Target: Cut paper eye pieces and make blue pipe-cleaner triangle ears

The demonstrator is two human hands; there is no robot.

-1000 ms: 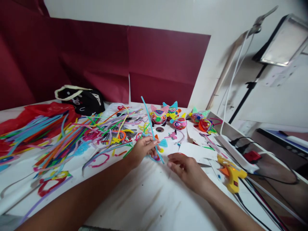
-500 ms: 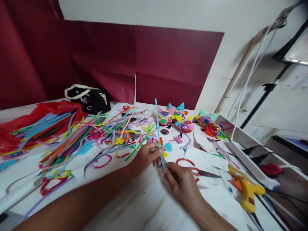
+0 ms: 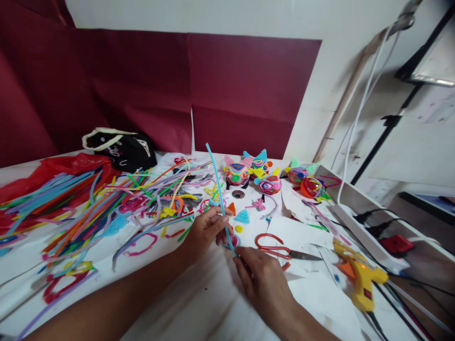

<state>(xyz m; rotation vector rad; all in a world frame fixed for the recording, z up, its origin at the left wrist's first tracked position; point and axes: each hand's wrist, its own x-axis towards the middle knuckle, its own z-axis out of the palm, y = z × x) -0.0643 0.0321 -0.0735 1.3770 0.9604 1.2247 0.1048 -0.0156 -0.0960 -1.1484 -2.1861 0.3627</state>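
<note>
A light blue pipe cleaner [image 3: 216, 177] stands up at a slant between my hands, its upper end leaning left. Partway along it, my left hand [image 3: 208, 228] pinches it. My right hand [image 3: 262, 272] has its fingers closed on the lower end. Under my left fingers shows part of a small round coil [image 3: 234, 240] in pink and blue, mostly hidden. Just beyond my hands lie a blue coiled triangle [image 3: 242, 217], an orange triangle [image 3: 232, 208] and a yellow disc [image 3: 239, 228]. Orange-handled scissors [image 3: 273, 246] lie right of them, blades pointing right.
Loose pipe cleaners [image 3: 78, 222] cover the left side, by a red plastic bag [image 3: 76, 163] and a black pouch [image 3: 122, 154]. Several colourful animal heads [image 3: 237, 174] stand at the back. A yellow glue gun [image 3: 366, 279] and a power strip [image 3: 369, 241] are at the right.
The view has shifted slightly to the right. The pipe cleaner's upper end now tilts further left. Both hands still hold it.
</note>
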